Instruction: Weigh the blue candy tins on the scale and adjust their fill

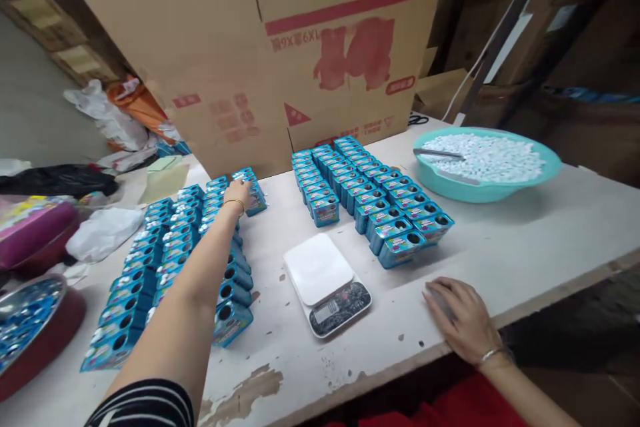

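My left hand reaches far forward over the rows of small blue boxes on the left. Its fingers close around a blue box at the far end; the fingertips are partly hidden. The left rows of boxes have round holes on top, several with white pellets heaped in them. Close to the table's front edge, my right hand rests with curled fingers around something greyish that I cannot make out. Between the hands lies a white kitchen scale with a bare plate. More blue boxes with dark open holes stand beyond it.
A turquoise basin of white pellets stands back right, a grey stick-like tool lying in it. A big cardboard box walls off the back. At left are a red bowl of shiny blue pieces and plastic bags.
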A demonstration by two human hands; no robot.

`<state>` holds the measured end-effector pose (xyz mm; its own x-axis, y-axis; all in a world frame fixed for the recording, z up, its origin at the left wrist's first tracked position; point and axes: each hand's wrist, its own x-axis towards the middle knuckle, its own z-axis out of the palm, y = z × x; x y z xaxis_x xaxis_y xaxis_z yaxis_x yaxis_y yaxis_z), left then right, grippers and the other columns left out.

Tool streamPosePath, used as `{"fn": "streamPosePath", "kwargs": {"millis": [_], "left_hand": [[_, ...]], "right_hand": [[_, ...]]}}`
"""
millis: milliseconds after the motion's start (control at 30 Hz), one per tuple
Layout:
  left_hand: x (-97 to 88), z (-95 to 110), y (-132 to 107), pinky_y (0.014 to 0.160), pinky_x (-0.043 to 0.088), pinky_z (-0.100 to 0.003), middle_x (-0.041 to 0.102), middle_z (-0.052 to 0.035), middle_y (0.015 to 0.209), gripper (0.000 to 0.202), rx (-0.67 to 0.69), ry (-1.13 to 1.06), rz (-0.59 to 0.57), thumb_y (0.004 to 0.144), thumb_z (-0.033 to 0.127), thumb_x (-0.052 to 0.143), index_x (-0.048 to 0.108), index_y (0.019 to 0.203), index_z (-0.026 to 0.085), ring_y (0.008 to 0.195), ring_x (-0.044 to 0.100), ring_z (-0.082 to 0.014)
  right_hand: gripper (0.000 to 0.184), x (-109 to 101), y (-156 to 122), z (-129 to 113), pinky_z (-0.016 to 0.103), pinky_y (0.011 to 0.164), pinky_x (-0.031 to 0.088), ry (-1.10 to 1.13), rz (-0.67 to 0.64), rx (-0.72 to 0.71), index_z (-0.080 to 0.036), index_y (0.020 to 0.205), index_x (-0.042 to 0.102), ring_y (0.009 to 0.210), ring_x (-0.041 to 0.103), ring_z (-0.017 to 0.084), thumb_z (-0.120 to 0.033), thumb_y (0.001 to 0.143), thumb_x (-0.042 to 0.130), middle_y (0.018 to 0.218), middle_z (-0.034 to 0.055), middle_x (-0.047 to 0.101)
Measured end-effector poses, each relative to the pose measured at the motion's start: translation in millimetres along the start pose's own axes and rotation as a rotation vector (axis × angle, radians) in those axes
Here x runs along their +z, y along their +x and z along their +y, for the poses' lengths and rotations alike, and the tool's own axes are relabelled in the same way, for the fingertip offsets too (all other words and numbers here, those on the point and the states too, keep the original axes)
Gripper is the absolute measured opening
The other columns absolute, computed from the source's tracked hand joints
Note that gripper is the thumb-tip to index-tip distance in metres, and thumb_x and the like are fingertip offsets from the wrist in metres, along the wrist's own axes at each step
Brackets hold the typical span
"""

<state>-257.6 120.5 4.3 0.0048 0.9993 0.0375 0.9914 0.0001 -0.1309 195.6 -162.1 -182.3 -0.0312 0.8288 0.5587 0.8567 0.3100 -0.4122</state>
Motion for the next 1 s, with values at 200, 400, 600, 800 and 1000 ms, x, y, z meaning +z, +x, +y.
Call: {"fn": "streamPosePath", "kwargs": {"millis": [200, 400, 600, 800, 1000], "left_hand": [[15.7, 9, 34, 0.099, 0.029, -0.049, 0.045, -0.0196, 0.132, 0.040, 0.087, 0.105, 0.009, 0.079, 0.034, 0.055, 0.057, 0.114, 0.015, 0.125, 0.035, -0.0356], [25.5, 14, 25, 0.095, 0.030, -0.049, 0.048, -0.0222, 0.124, 0.038, 0.132, 0.177, 0.040, 0.081, 0.031, 0.048, 0.060, 0.110, 0.009, 0.120, 0.038, -0.0365], [17.9, 11, 8, 0.096, 0.032, -0.048, 0.047, -0.0162, 0.128, 0.035, 0.210, 0.186, 0.003, 0.083, 0.032, 0.045, 0.065, 0.105, 0.014, 0.122, 0.039, -0.0352], [-49.9, 35, -84, 0.084, 0.044, -0.038, 0.053, -0.0091, 0.114, 0.035, 0.369, 0.136, -0.132, 0.087, 0.038, 0.040, 0.061, 0.103, 0.016, 0.099, 0.057, -0.0262], [-68.0, 100, -167, 0.072, 0.046, -0.034, 0.056, -0.0080, 0.106, 0.030, 0.537, 0.170, -0.357, 0.089, 0.036, 0.041, 0.061, 0.101, 0.017, 0.087, 0.062, -0.0226]], "right_hand": [[0.038, 5, 21, -54, 0.042, 0.092, 0.050, 0.255, -0.161, 0.009, -0.030, 0.128, 0.054, 0.107, 0.059, 0.024, -0.028, 0.090, 0.050, 0.115, 0.0070, 0.063], [0.052, 57, 80, -110, 0.045, 0.110, 0.037, 0.639, -0.348, 0.327, -0.026, 0.142, 0.040, 0.131, 0.043, 0.024, -0.043, 0.093, 0.044, 0.141, 0.0086, 0.046], [0.070, 79, 101, -115, 0.048, 0.114, 0.027, 0.948, -0.488, 0.591, -0.026, 0.151, 0.021, 0.136, 0.038, 0.023, -0.059, 0.091, 0.039, 0.145, 0.0104, 0.042], [0.087, 75, 96, -143, 0.046, 0.116, 0.023, 1.048, -0.468, 0.644, -0.022, 0.153, 0.000, 0.137, 0.035, 0.021, -0.068, 0.088, 0.035, 0.147, 0.0117, 0.038], [0.093, 82, 87, -172, 0.043, 0.117, 0.020, 1.105, -0.468, 0.648, -0.014, 0.152, -0.003, 0.139, 0.031, 0.021, -0.071, 0.087, 0.029, 0.147, 0.0153, 0.037]]}}
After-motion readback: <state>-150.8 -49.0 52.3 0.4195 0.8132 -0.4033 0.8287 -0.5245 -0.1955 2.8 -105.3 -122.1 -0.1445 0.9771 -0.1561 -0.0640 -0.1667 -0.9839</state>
